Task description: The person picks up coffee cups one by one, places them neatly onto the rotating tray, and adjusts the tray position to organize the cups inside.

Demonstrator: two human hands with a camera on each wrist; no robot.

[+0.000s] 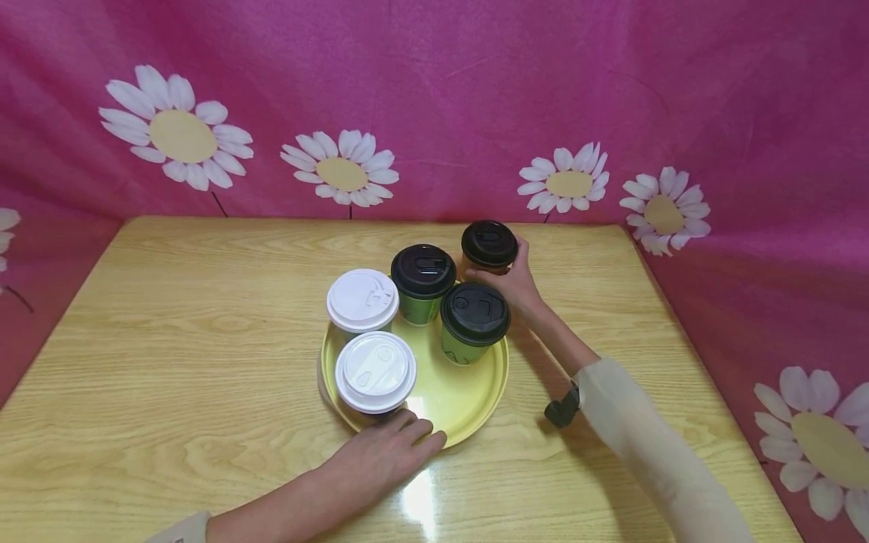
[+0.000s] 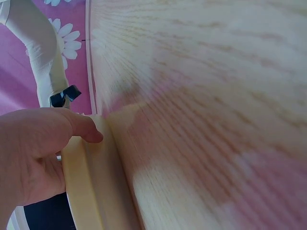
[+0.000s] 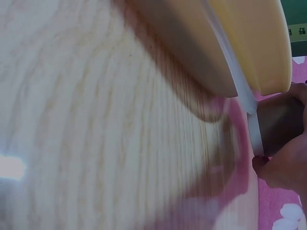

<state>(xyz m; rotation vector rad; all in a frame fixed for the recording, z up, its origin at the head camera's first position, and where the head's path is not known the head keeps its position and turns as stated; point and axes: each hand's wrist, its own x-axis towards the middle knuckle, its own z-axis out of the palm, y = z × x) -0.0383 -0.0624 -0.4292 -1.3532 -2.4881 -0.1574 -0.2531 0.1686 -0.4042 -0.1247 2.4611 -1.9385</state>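
My right hand (image 1: 519, 283) grips a brown paper cup (image 3: 280, 125) with a black lid (image 1: 489, 243), just beyond the back right edge of a round yellow tray (image 1: 434, 407). In the right wrist view this cup's pale base edge shows close by the tray's side. My left hand (image 1: 387, 452) holds the tray's near rim, with the thumb (image 2: 91, 132) on the outer wall. Two green cups with black lids, a front one (image 1: 465, 351) and a back one (image 1: 419, 309), stand upright on the tray. Two cups with white lids, a near one (image 1: 376, 373) and a far one (image 1: 363, 300), stand at its left.
A light wooden table (image 1: 170, 362) carries the tray. Behind it and at the sides hangs a pink cloth (image 1: 448, 98) with white daisies. A small black object (image 1: 562, 407) is at the right sleeve's cuff (image 1: 600, 377).
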